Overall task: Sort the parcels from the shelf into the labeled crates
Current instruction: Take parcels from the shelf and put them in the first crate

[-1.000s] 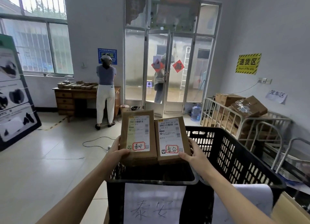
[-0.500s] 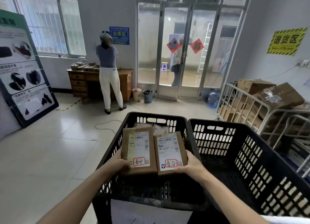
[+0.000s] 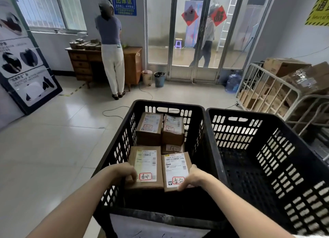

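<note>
Gripping two parcels [image 3: 160,168] side by side, hands [image 3: 128,173] inside left crate [image 3: 210,148].

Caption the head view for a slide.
Both hands, left and right, lower two labelled parcels into the left black crate.

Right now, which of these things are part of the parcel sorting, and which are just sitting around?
Part of the job:
left hand
right hand
two held parcels
left crate
right crate

Just there:
desk
bins
water bottle
cage cart
</note>
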Motion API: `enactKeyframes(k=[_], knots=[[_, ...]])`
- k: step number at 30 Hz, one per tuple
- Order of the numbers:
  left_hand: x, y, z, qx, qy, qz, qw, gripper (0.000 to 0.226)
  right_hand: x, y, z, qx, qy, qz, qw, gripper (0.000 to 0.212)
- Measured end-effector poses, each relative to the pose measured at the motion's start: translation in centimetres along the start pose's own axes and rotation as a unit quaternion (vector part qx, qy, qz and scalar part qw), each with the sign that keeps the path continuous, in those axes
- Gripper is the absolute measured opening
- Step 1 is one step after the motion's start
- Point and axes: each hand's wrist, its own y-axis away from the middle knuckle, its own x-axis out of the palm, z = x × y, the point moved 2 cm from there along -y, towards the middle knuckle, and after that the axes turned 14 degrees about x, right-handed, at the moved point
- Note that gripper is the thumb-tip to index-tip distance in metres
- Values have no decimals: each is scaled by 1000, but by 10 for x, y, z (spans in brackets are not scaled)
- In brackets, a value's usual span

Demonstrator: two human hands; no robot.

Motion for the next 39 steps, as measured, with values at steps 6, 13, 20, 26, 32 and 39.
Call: enactKeyframes(k=[6, 13, 20, 26, 32, 39], knots=[[-3, -21, 10, -74, -75, 40, 994, 43, 17, -27, 4, 79, 58, 29, 995, 117], [-1, -32, 20, -138, -190, 92, 968, 43, 38, -47, -1, 101, 162, 12, 982, 99], [2, -45, 31, -159, -206, 122, 958, 40, 41, -60, 4, 138, 189, 29, 972, 130], [6, -47, 26, -78, -336, 47, 937, 75, 41, -57, 11, 113, 301, 5, 947, 132], [19, -35, 13, 40, -572, 86, 815, 116, 57, -35, 25, -95, 483, -97, 865, 84], [22, -30, 6, 62, -608, 108, 784, 90, 56, -34, 24, -110, 469, -40, 876, 88]])
